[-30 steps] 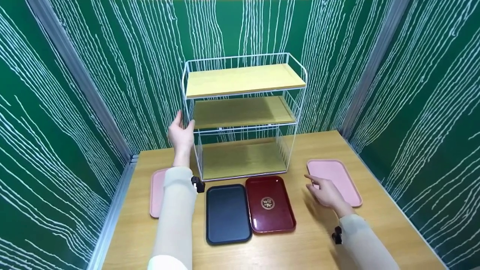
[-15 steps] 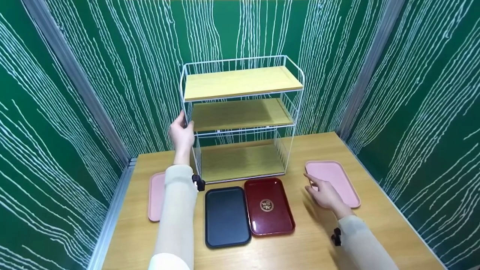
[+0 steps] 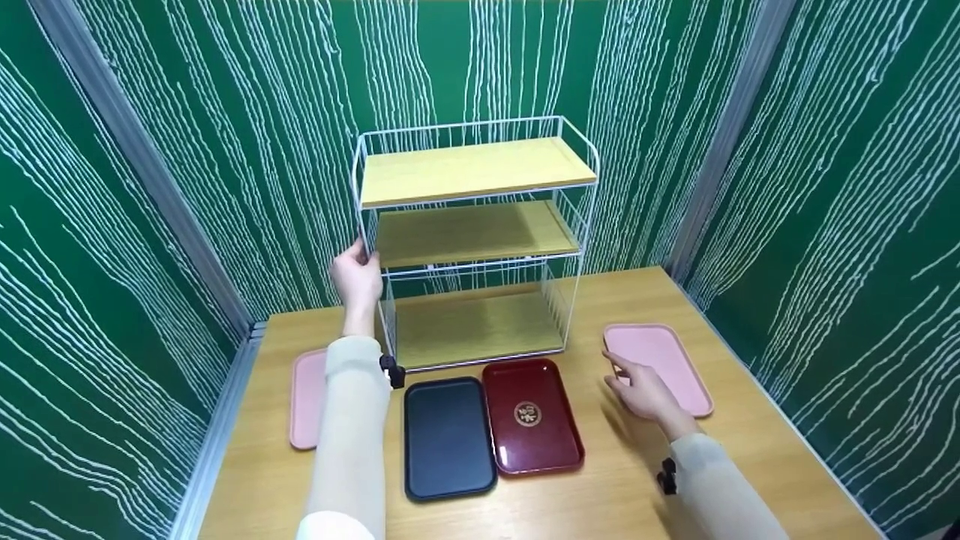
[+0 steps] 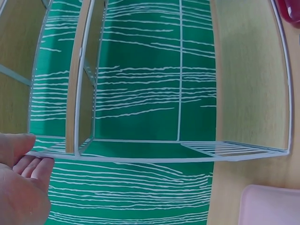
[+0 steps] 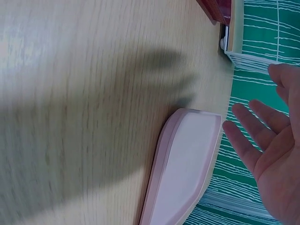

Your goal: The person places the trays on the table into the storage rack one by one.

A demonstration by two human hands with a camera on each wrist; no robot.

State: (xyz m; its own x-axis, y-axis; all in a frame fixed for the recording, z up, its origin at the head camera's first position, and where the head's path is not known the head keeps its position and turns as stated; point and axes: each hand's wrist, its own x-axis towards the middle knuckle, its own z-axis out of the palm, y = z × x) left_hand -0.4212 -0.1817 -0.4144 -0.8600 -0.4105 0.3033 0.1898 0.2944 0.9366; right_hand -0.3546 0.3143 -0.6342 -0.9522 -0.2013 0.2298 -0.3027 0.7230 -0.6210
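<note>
A three-tier wire shelf rack (image 3: pixel 469 259) with white metal sides and wooden boards stands at the back of the table. My left hand (image 3: pixel 356 281) pinches its left front upright at about middle-shelf height. In the left wrist view, the thumb and curled fingers of that left hand (image 4: pixel 23 176) close around the white wire. My right hand (image 3: pixel 641 386) hovers, fingers spread and loosely bent, over the near left side of a pink tray (image 3: pixel 667 364); it holds nothing. In the right wrist view its shadow falls on the wood beside the tray.
A black tray (image 3: pixel 450 439) and a dark red tray (image 3: pixel 532 442) with a gold emblem lie side by side before the rack. Another pink tray (image 3: pixel 306 401) is partly hidden behind my left forearm. Green walls with white streaks enclose the wooden table (image 3: pixel 570 502).
My left hand has gone from extended fingers beside the upright to curled fingers on it. The whole head view has shifted slightly; the right hand keeps its pose over the pink tray.
</note>
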